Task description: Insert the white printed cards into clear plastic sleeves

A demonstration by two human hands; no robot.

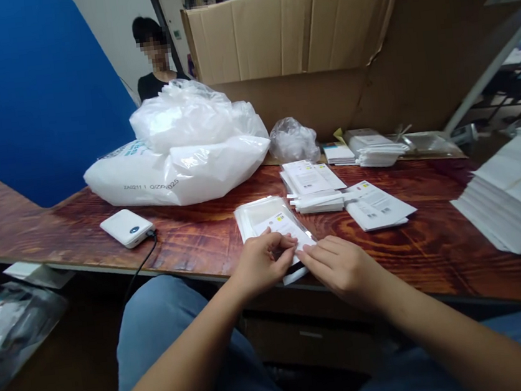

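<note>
- Head view, the only one: both hands meet at the near edge of the bench [190, 241], over a clear sleeve [279, 223] with a white printed card inside.
- Left hand [259, 263]: fingers curled, thumb and forefinger pinching the near end of the sleeve from the left.
- Right hand [341, 268]: fingers extended and close together, tips pressed onto the sleeve's near right corner; whether it pinches or only holds it flat I cannot tell.
- The sleeve lies on top of a small stack of similar clear sleeves, its near end hanging just over the bench edge.
- Step in hand, my read: working the open end of the sleeve, either seating the card or closing the flap. The flap itself is hidden under the fingers.
- Next move probably needs the left pinch kept steady while the right fingertips run along the end; thin film, so it will slip or crease easily.
- Just beyond: a pile of printed leaflets [310, 180], more leaflets [377, 206] fanned to its right.
- Far right: tall stack of white sheets [517, 200].
- Left: white power bank [127, 227] with a black cable [143, 259] running off the edge.
- Behind: large white plastic bags [177, 167], a small clear bag [292, 140], cardboard wall [298, 28].
- Another person [155, 75] sits beyond the bags, hands not visible.
</note>
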